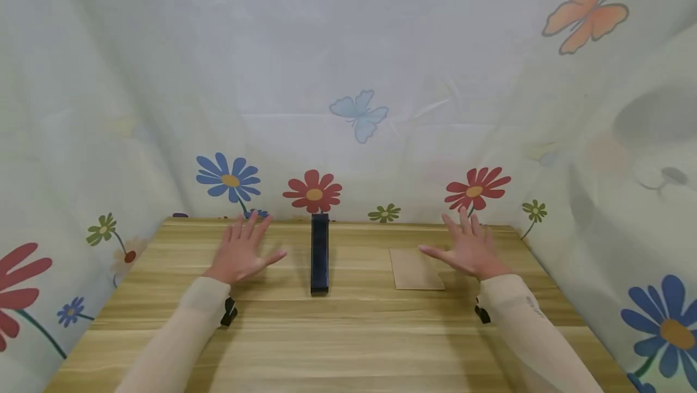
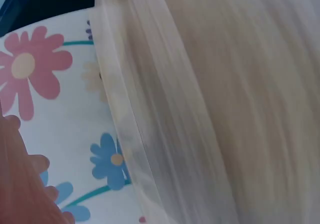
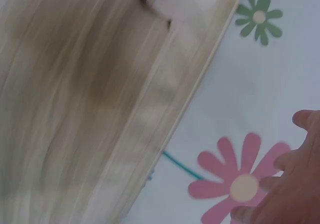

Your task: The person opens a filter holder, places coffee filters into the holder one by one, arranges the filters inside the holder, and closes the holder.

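Note:
My left hand (image 1: 239,254) is held out over the left part of the table, fingers spread, with nothing in it. To its right lies a long, narrow, dark navy-black object (image 1: 319,254) with a glossy top. Its dark end also shows in the left wrist view's top corner. My right hand (image 1: 469,251), fingers likewise spread and holding nothing, reaches over the right part. Its thumb overlaps the edge of a flat tan paper-like sheet (image 1: 414,271) in the head view. In the wrist views, only parts of the left fingers (image 2: 30,184) and right fingers (image 3: 285,179) show.
The wood-grain table (image 1: 337,344) ends at a back edge near both hands' fingertips. Behind it and along both sides hangs a white curtain (image 1: 283,78) printed with flowers and butterflies. A black strap piece (image 1: 229,312) shows at the left wrist, another (image 1: 482,313) at the right.

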Demonstrator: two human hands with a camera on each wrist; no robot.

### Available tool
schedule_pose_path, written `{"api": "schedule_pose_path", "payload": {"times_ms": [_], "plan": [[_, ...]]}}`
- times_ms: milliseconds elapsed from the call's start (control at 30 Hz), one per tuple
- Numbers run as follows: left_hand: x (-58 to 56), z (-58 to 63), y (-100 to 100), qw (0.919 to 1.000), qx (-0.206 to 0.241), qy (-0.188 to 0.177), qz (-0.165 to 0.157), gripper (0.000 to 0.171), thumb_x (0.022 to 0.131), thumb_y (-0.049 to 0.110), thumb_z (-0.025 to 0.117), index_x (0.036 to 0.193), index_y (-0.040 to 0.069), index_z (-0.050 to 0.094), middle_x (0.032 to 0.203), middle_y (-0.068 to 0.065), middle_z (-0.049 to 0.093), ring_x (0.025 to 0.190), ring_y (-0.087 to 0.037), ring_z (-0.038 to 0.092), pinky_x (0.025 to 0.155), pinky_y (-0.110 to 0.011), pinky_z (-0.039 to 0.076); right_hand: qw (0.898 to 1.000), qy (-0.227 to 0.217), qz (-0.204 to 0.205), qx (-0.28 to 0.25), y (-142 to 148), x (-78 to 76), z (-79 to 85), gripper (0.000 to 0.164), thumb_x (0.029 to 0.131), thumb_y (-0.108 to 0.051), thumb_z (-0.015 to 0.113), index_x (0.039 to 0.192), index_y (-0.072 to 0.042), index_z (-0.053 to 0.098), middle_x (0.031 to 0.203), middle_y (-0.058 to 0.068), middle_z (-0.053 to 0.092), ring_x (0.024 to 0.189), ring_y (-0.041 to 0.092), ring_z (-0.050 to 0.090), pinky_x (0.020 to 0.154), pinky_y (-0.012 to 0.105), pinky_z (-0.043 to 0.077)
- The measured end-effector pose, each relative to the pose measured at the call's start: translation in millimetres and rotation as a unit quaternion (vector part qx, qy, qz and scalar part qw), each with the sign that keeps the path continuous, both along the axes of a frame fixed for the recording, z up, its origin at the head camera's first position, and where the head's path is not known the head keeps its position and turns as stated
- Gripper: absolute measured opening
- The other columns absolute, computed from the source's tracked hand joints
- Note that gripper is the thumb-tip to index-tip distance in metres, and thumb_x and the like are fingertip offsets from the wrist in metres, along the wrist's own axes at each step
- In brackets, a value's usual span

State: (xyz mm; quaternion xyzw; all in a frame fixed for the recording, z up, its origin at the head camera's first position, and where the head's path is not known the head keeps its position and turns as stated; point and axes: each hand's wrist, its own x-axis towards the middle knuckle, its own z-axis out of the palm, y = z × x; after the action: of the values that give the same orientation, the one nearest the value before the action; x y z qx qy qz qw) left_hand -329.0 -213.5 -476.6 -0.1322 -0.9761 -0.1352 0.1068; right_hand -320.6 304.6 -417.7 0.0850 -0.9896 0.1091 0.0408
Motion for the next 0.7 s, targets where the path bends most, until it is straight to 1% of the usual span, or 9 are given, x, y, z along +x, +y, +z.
{"api": "schedule_pose_path", "payload": {"times_ms": [33, 133, 233, 267, 367, 467, 533, 667, 700], "plan": [[0.2, -0.1, 2.4, 1.0, 0.006, -0.002, -0.002, 0.097, 0.09, 0.076, 0.051, 0.164, 0.02, 0.022, 0.171, -0.021, 0.016, 0.155, -0.052, 0.009, 0.12, -0.072, 0.01, 1.0, 0.005, 0.005, -0.004, -3.3, -0.5, -0.6, 0.11, 0.085, -0.085, 0.05, 0.164, -0.014, 0.021, 0.169, 0.03, -0.001, 0.152, 0.059, 0.003, 0.113, 0.081, 0.006], [-1.4, -1.5, 9.1, 0.9996, 0.022, 0.005, -0.015, 0.098, 0.091, 0.074, 0.053, 0.163, 0.016, 0.023, 0.17, -0.022, 0.016, 0.155, -0.052, 0.011, 0.12, -0.072, 0.013, 1.0, 0.016, 0.019, -0.017, -9.9, -2.8, -4.0, 0.108, 0.086, -0.082, 0.052, 0.163, -0.011, 0.024, 0.169, 0.029, 0.001, 0.153, 0.058, 0.006, 0.114, 0.079, 0.008], [-4.5, -4.4, 14.4, 0.9976, 0.053, 0.011, -0.043, 0.097, 0.093, 0.069, 0.057, 0.164, 0.014, 0.019, 0.17, -0.021, 0.016, 0.156, -0.049, 0.011, 0.121, -0.069, 0.014, 0.998, 0.025, 0.036, -0.045, -15.2, -3.7, -8.5, 0.106, 0.087, -0.078, 0.055, 0.162, -0.009, 0.026, 0.17, 0.028, 0.003, 0.154, 0.056, 0.009, 0.116, 0.077, 0.012], [-6.0, -5.7, 15.8, 0.9964, 0.063, 0.013, -0.056, 0.097, 0.094, 0.067, 0.057, 0.164, 0.013, 0.017, 0.17, -0.021, 0.016, 0.156, -0.048, 0.011, 0.122, -0.068, 0.014, 0.997, 0.029, 0.04, -0.057, -17.2, -4.1, -10.5, 0.105, 0.088, -0.077, 0.057, 0.162, -0.008, 0.027, 0.17, 0.027, 0.004, 0.154, 0.054, 0.01, 0.116, 0.076, 0.014], [-8.8, -8.7, 20.1, 0.9901, 0.106, 0.004, -0.092, 0.095, 0.096, 0.061, 0.059, 0.165, 0.013, 0.014, 0.171, -0.02, 0.015, 0.157, -0.046, 0.011, 0.122, -0.067, 0.015, 0.993, 0.036, 0.056, -0.096, -25.6, -2.8, -16.7, 0.103, 0.089, -0.074, 0.059, 0.16, -0.006, 0.03, 0.171, 0.024, 0.01, 0.155, 0.05, 0.016, 0.117, 0.074, 0.019], [-8.4, -7.7, 25.1, 0.9828, 0.145, -0.01, -0.114, 0.094, 0.097, 0.06, 0.059, 0.165, 0.014, 0.013, 0.171, -0.018, 0.014, 0.157, -0.044, 0.012, 0.121, -0.068, 0.017, 0.989, 0.038, 0.063, -0.127, -37.8, 0.2, -23.3, 0.1, 0.089, -0.072, 0.061, 0.159, -0.006, 0.033, 0.171, 0.02, 0.016, 0.154, 0.047, 0.021, 0.116, 0.072, 0.024], [-7.1, -5.3, 28.8, 0.9791, 0.165, -0.022, -0.117, 0.093, 0.097, 0.06, 0.059, 0.165, 0.015, 0.013, 0.172, -0.015, 0.014, 0.158, -0.04, 0.013, 0.121, -0.067, 0.018, 0.986, 0.037, 0.067, -0.147, -47.5, 3.4, -26.0, 0.099, 0.089, -0.072, 0.061, 0.158, -0.007, 0.035, 0.17, 0.018, 0.019, 0.154, 0.046, 0.023, 0.116, 0.071, 0.025], [-4.1, -0.1, 35.9, 0.9735, 0.198, -0.045, -0.105, 0.092, 0.099, 0.059, 0.057, 0.165, 0.014, 0.012, 0.173, -0.013, 0.013, 0.158, -0.038, 0.014, 0.123, -0.064, 0.018, 0.977, 0.029, 0.071, -0.199, -67.3, 8.0, -28.6, 0.094, 0.089, -0.069, 0.064, 0.156, -0.009, 0.039, 0.169, 0.013, 0.025, 0.154, 0.042, 0.024, 0.118, 0.068, 0.026], [-3.9, 0.5, 37.5, 0.9721, 0.205, -0.051, -0.102, 0.091, 0.099, 0.059, 0.057, 0.165, 0.014, 0.011, 0.172, -0.013, 0.013, 0.158, -0.039, 0.017, 0.123, -0.064, 0.019, 0.975, 0.026, 0.072, -0.209, -72.2, 9.0, -28.7, 0.092, 0.089, -0.068, 0.065, 0.156, -0.009, 0.04, 0.169, 0.013, 0.026, 0.154, 0.041, 0.025, 0.118, 0.068, 0.026]]}}
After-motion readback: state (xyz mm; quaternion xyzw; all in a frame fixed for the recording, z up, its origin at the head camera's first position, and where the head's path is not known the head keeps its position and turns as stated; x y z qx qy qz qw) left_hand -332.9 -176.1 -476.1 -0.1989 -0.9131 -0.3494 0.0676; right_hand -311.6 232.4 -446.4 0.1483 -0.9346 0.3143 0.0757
